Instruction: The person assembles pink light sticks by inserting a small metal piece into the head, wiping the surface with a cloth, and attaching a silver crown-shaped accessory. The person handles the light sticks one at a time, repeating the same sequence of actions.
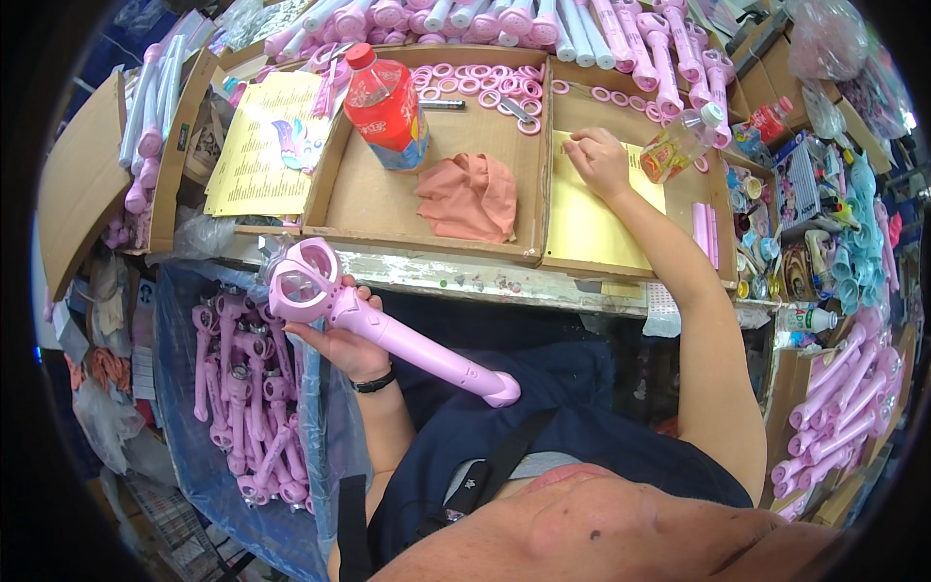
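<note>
- Toy wand, pink: held slantwise in the left hand, neck loosely clasped by half-curled fingers, round head up-left, handle sloped down-right.
- Right hand: fingers loosely bent at yellow sheet; contact, or anything pinched, cannot be told.
- Similar wands: heaped below and left of left hand.
- Step, as judged: wand steadied while sheet is reached for.
- Next move, as judged: fine fingertip pinch required of right hand, wand kept steady.
</note>
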Motion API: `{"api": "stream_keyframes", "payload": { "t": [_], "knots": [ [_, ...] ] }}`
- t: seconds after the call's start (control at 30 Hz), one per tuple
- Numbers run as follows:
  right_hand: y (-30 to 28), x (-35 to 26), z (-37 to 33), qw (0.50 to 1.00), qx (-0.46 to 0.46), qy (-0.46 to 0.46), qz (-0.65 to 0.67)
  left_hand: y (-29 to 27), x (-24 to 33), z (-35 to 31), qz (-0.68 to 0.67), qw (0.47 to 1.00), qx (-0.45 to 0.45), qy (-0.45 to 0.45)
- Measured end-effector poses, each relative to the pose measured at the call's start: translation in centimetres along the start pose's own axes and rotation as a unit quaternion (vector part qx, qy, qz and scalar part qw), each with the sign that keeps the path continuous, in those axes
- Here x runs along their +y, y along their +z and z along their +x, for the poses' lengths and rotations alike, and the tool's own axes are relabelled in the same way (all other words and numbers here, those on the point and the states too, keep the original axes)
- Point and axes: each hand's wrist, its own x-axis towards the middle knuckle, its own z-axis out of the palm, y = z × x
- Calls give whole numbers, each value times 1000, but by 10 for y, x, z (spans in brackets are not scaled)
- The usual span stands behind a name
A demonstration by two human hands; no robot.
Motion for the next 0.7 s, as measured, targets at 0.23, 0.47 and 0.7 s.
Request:
{"api": "stream_keyframes", "payload": {
  "t": [0.23,0.47,0.7],
  "knots": [
    [-28,-17,2,985,-62,-162,27,-1,2,-4,11,1000,16,4],
    [-120,-66,5,958,-127,-214,-142,2,3,1,-80,991,-94,57],
    [-195,-138,22,902,85,-380,-189,30,13,-5,-240,969,-57,6]
  ]
}}
